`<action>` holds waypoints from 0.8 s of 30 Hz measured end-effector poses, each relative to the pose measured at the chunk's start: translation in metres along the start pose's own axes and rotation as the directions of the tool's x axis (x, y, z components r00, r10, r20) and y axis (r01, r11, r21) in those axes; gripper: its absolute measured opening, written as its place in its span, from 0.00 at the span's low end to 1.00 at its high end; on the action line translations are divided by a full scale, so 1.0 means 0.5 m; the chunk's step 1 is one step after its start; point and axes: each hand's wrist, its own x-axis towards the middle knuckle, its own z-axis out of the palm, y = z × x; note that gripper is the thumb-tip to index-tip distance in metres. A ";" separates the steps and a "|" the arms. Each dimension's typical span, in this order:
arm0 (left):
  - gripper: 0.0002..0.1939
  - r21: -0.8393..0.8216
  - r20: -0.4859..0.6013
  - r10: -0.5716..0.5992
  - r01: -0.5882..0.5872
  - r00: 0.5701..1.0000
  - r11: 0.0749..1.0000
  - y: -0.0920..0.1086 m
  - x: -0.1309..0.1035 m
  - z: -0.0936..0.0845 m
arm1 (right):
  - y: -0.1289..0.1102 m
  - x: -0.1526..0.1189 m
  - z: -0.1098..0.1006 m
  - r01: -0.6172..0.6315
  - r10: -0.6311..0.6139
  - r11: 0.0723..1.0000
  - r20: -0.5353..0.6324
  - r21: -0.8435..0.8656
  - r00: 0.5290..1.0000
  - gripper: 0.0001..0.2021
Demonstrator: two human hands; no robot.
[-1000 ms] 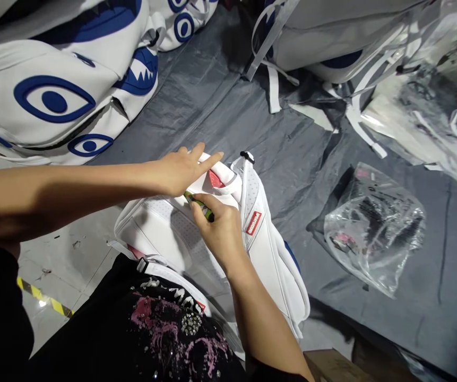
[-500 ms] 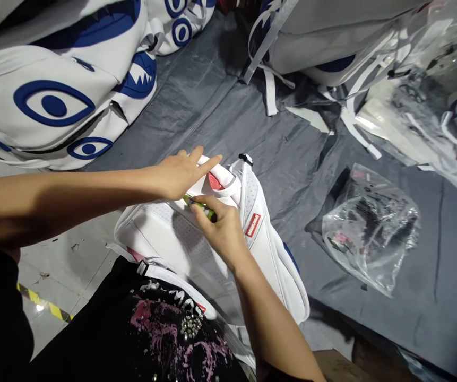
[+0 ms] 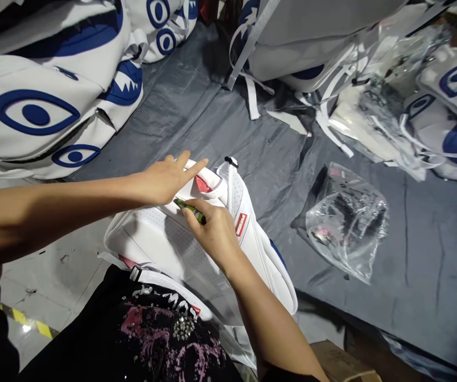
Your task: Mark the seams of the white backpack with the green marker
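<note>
**Evidently, your view is shifting while your hands are keeping their places**

In the head view, more of the eye-printed bags (image 3: 431,119) is appearing at the right. The white backpack (image 3: 160,241) is lying before you at the edge of the table (image 3: 427,265). Your left hand (image 3: 164,181) is resting spread on its top; your right hand (image 3: 217,228) is pinching a green tool (image 3: 197,213). The work seems to be continuing at one spot.

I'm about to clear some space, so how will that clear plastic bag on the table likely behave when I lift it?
The clear plastic bag will probably sag, since its film looks thin and crumpled. Its glossy surface suggests it may be slippery. It lies slumped, so rolling seems unlikely.
</note>
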 end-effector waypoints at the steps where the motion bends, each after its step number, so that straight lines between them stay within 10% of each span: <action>1: 0.54 0.006 -0.002 -0.004 0.004 1.000 1.000 -0.002 0.001 0.001 | 0.001 0.003 -0.001 0.003 -0.003 1.000 -0.005 -0.028 1.000 0.12; 11: 0.42 0.114 -0.090 0.021 -0.011 0.996 0.993 -0.021 0.002 0.019 | -0.004 0.009 0.008 0.018 -0.017 0.999 0.023 -0.044 1.000 0.13; 18: 0.43 0.148 -0.073 0.026 -0.015 0.997 0.989 -0.028 0.017 0.028 | 0.097 -0.096 -0.134 0.032 0.070 0.771 -0.135 0.636 0.988 0.14; 21: 0.43 0.156 -0.112 -0.006 0.023 0.994 0.988 -0.035 0.016 0.043 | 0.200 -0.186 -0.223 -0.001 0.251 0.891 -0.490 0.455 0.835 0.11; 24: 0.44 0.155 -0.134 -0.009 0.030 0.991 0.987 -0.044 0.024 0.055 | 0.327 -0.244 -0.277 -0.398 0.303 0.917 -0.694 0.025 0.653 0.19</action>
